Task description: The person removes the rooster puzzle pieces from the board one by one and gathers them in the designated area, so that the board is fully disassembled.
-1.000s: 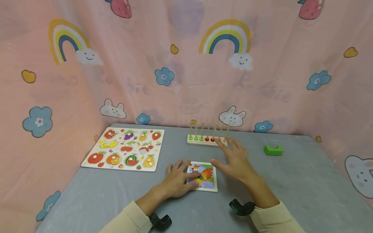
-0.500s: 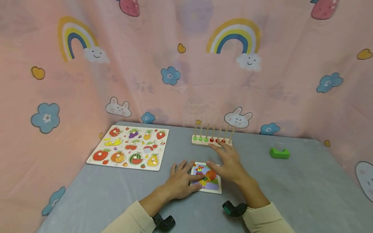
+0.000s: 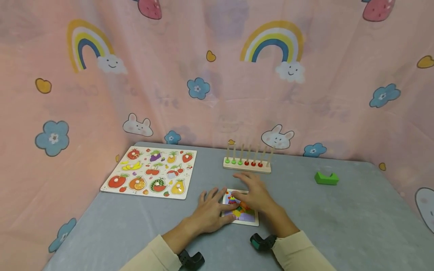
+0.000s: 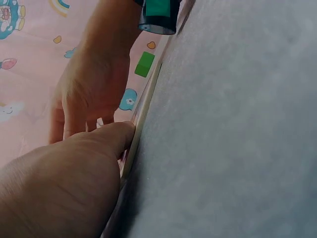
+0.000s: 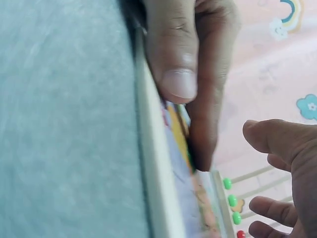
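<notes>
A small square rooster picture puzzle [image 3: 249, 218] in a pale wooden frame lies flat on the grey table. My left hand [image 3: 210, 213] rests on its left side, thumb and a finger stretched over the picture and the other fingers spread at the left edge. Over the upper right part is my right hand [image 3: 255, 194], fingers spread, covering some of the rooster. In the right wrist view my right hand [image 5: 297, 163] is apart from the puzzle, with nothing in its fingers. The left thumb [image 4: 121, 131] touches the puzzle in the left wrist view.
Behind the hands stands a wooden peg rack [image 3: 247, 167] with green and red beads on upright pegs. A fruit knob puzzle board [image 3: 148, 171] lies at the left. A green notched block [image 3: 326, 178] sits at the right. A pink patterned curtain [image 3: 217, 109] hangs behind the table.
My right hand has moved left and nearer, from beside the peg rack to over the puzzle. My left hand stays on the puzzle. The whole view has shifted slightly.
</notes>
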{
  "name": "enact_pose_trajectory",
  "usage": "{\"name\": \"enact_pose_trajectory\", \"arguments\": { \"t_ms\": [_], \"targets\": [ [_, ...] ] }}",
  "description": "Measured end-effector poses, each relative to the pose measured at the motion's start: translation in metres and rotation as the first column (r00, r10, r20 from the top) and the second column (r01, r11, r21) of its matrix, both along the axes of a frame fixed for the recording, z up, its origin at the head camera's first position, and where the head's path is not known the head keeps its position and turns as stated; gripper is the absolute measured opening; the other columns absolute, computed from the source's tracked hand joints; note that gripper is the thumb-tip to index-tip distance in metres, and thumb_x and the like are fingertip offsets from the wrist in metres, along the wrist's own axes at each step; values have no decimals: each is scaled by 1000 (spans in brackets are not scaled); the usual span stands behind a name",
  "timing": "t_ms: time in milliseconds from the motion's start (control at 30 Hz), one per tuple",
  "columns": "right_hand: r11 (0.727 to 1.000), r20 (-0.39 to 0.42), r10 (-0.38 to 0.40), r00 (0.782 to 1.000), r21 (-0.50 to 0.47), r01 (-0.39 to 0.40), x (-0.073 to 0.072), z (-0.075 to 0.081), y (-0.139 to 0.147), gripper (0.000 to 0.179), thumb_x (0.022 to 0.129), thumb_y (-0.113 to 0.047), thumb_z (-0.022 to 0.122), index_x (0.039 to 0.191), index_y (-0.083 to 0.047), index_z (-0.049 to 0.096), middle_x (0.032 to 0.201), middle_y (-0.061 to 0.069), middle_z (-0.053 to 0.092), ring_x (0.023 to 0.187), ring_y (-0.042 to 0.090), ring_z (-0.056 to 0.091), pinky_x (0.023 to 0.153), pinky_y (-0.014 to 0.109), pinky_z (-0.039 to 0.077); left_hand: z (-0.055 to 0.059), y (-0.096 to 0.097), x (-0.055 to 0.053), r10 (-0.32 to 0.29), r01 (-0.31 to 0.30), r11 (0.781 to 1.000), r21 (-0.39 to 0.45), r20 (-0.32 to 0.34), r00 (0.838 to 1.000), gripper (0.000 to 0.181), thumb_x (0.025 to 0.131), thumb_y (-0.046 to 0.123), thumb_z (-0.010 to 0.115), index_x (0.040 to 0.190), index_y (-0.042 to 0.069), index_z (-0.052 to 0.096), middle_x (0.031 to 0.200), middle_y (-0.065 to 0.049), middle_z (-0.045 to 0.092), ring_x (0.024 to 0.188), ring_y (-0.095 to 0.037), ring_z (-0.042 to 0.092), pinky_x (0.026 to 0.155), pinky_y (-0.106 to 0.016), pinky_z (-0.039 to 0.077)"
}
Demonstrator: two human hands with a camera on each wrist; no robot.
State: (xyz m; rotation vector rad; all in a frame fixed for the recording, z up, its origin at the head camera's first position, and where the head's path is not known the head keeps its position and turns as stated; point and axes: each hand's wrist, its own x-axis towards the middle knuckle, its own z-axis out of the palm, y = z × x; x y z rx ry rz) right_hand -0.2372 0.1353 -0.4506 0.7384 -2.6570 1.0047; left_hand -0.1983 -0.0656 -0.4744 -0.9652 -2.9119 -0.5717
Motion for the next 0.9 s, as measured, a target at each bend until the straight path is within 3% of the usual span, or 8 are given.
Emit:
{"name": "enact_pose_trajectory", "arguments": {
  "t_ms": [333,667,900],
  "targets": [
    [999,66,33,997,-7,-33,-2,-15,-2,41,81,-22,78,118,-10,67,125,13,57,117,38,45,95,60,32,1,-1,0,-1,1,1000,-7,8,1000,40,93,53,55,130,38,61,154,-10,29,138,-38,24,102,-66,15],
    [997,118,13,993,71,-21,1,-12,-5,15,82,-23,78,94,-20,70,129,17,53,119,42,42,94,64,28,1,-3,3,11,-11,1000,-6,18,1000,38,93,51,56,128,38,63,154,-10,30,138,-37,25,101,-66,16],
    [995,149,0,989,96,-15,2,-8,-7,12,82,-20,76,92,-20,69,130,16,53,121,42,41,95,64,26,0,-1,0,8,-8,1000,5,7,1000,38,93,51,56,128,38,63,153,-11,31,137,-37,27,100,-66,17]
  ]
}}
